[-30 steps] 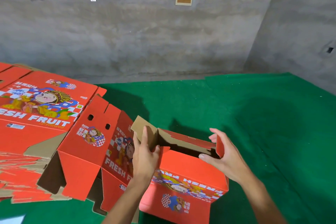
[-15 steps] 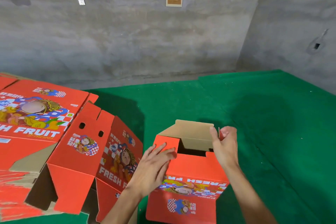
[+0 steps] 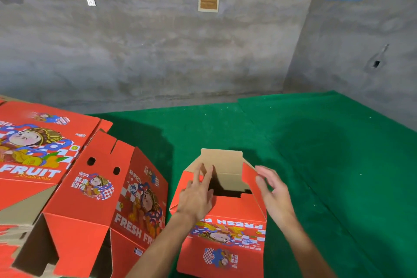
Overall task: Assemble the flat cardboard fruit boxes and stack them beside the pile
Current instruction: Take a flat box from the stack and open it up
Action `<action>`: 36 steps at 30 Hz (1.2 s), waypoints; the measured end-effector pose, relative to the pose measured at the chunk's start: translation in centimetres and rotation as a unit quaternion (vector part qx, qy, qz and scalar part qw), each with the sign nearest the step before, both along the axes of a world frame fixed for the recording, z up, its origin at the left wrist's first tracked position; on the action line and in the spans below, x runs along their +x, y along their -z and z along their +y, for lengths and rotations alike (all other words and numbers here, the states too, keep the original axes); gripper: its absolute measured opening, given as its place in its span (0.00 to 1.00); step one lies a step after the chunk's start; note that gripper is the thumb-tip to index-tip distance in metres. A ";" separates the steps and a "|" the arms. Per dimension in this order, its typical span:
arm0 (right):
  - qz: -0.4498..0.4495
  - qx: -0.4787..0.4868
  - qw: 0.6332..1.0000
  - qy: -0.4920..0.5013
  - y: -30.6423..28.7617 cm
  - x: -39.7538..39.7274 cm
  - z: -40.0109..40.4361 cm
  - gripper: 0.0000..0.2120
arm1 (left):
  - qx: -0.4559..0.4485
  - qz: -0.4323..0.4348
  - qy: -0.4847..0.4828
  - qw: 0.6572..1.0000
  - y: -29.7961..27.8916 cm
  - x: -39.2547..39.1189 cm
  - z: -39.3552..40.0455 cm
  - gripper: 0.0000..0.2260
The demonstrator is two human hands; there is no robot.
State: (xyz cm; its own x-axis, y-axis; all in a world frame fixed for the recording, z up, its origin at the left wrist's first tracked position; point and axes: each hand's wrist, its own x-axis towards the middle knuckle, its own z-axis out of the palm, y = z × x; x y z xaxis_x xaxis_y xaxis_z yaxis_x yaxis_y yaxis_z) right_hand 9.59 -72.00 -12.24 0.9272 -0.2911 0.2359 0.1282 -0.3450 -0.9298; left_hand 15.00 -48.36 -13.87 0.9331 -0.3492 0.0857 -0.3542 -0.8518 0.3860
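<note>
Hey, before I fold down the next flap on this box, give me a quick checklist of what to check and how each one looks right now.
1. Box standing upright on the green mat: ok.
2. Far brown flap out of the opening: ok, it stands up.
3. Left hand steadying the box: ok, flat on the left flap.
4. Right hand on the right flap: not ok, open and off the cardboard.
5. Box bottom locked: cannot tell, hidden.
6. Space beside the pile for stacking: cannot tell, a half-folded box leans there.
</note>
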 end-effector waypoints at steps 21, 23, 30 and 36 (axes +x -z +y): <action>0.125 -0.190 0.971 -0.071 2.3 0.8 0.7 0.12 | -0.293 0.143 -0.120 0.938 2.5 0.3 4.8 0.23; 0.161 -0.251 0.952 -0.071 2.0 0.9 0.7 0.28 | -0.229 0.149 -0.124 0.954 2.8 0.3 4.3 0.32; 0.218 -0.387 0.896 0.019 2.1 1.5 2.5 0.43 | -0.239 0.114 -0.179 0.948 3.5 -0.3 2.6 0.42; 0.187 -0.156 0.968 0.054 1.9 0.9 1.9 0.47 | -0.301 0.131 -0.179 0.928 3.4 -0.2 2.5 0.46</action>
State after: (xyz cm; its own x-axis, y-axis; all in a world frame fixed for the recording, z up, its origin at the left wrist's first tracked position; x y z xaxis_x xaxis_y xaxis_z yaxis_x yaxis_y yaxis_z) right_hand 10.49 -70.05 -14.12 0.9332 -0.3590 -0.0179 -0.2491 -0.6099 -0.7523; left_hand 14.76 -45.85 -17.27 0.9964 0.0242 -0.0811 0.0823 -0.4996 0.8623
